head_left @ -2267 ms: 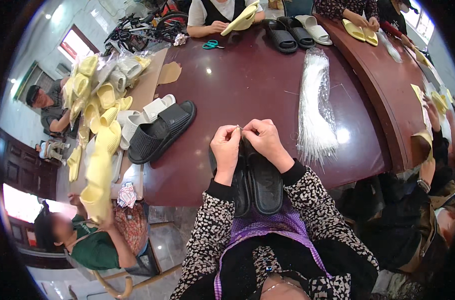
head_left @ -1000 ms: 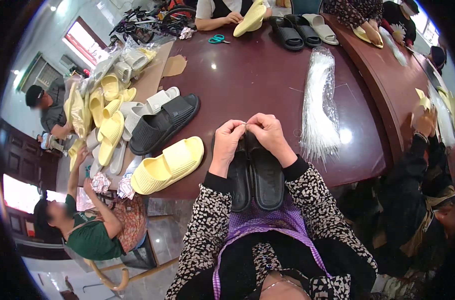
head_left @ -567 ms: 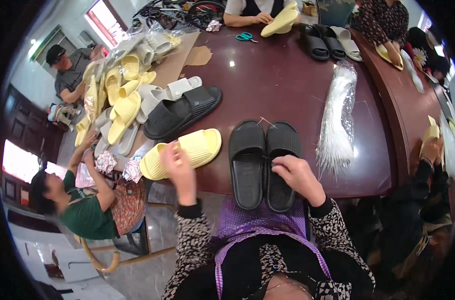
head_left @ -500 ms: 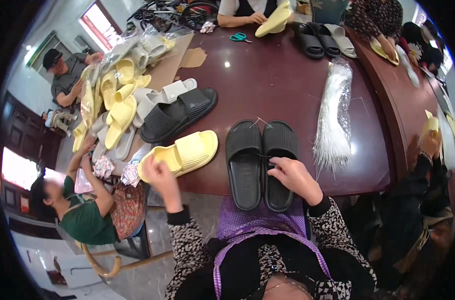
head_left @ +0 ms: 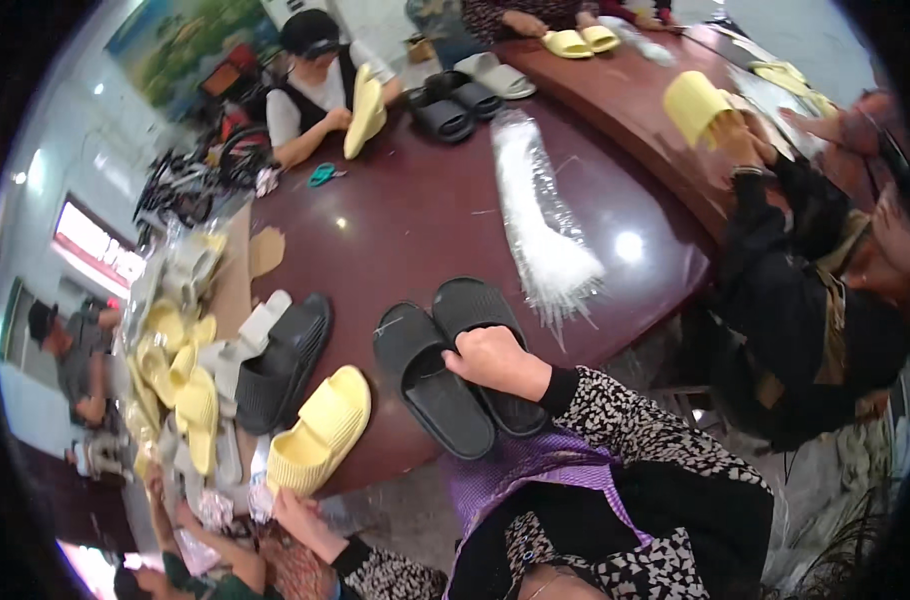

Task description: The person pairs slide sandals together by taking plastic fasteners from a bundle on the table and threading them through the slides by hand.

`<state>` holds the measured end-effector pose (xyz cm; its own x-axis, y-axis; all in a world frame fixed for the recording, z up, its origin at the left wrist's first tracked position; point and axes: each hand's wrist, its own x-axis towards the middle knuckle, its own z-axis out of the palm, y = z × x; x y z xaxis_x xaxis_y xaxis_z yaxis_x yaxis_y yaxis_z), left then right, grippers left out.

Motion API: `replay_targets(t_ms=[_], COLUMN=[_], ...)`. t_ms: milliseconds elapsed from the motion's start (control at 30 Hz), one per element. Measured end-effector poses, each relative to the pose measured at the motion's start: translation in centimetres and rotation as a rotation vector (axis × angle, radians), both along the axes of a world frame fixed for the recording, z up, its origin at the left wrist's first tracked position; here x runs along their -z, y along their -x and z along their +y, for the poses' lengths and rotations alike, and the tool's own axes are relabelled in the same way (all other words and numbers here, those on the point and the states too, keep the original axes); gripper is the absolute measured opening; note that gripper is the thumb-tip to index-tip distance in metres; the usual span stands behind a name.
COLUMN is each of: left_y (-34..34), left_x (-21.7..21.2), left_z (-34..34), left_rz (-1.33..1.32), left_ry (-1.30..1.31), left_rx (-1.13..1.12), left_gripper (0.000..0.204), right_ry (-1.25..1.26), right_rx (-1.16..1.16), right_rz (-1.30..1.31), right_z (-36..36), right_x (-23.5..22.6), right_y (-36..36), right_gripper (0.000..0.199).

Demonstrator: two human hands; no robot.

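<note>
My right hand (head_left: 500, 358): fingers closed on pair of black slippers (head_left: 450, 410), near inner edges of straps. My left hand (head_left: 307, 524): fingers partly bent, at near end of yellow slipper (head_left: 317, 440) (whether gripping, I cannot tell). Beyond right grip: wrapped white strands (head_left: 543, 225). Beside left fingers: crumpled paper (head_left: 262, 503).

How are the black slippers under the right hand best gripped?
Probably by the straps, from the near side: the black slippers lie side by side, toes pointing away, so the straps' openings face that way.
</note>
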<state>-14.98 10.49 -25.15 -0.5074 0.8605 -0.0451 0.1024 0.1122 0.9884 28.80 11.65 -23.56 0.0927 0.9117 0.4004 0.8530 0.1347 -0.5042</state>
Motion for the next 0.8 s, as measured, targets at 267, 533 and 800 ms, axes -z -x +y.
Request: replay_targets(t_ms=[267, 533, 800], left_y=[0.3, -6.2, -13.4], left_x=[0.4, 1.3, 0.0], left_z=[-0.9, 0.8, 0.9], left_rz=[-0.235, -0.629, -0.665], left_ry=[-0.061, -0.079, -0.104], left_rx=[-0.086, 0.066, 0.205], left_gripper=[0.015, 0.018, 0.010], right_ry=[-0.093, -0.399, 0.261], right_rx=[0.215, 0.670, -0.233], right_rz=[-0.671, -0.231, 0.606], right_z=[1.6, 2.5, 0.4], right_x=[-9.1, -15.3, -2.4], right_y=[-15.9, -33.0, -9.0], right_gripper=[0.023, 0.026, 0.036])
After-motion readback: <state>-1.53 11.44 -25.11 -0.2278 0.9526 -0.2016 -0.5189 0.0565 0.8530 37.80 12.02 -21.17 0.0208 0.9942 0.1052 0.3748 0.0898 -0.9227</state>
